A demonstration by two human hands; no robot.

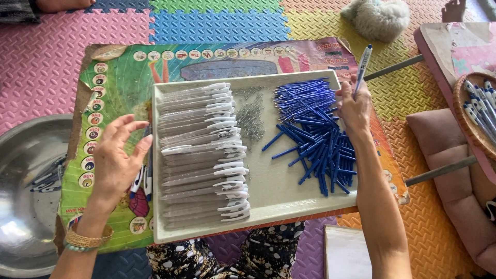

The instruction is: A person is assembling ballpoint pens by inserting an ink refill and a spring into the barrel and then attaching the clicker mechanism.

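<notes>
The right hand (354,107) was at about two o'clock, over the far right corner of the pale tray (279,199), its fingers closed round an assembled blue-and-white pen (362,64) held nearly upright, tip end down in the fist. The left hand (118,160) hovered at nine o'clock beside the tray's left rim, fingers spread wide and gripping nothing; two or three finished pens (142,181) lay just under its palm on the printed board (116,82).

On the tray, a long row of clear pen barrels (199,155) with white clips filled the left side from eleven to seven o'clock. A small heap of metal springs (251,116) sat near the centre, toward twelve, and a spread of blue refills (315,137) covered the right side, from one to four o'clock.

Judging by these stocks, the assembly looked far from finished: the barrel row was long and the refill pile still thick. Done pens had gathered in a woven basket (467,121) at three o'clock, and what appeared to be a few more lay in the steel basin (23,191) at eight o'clock, though glare made those hard to read.
</notes>
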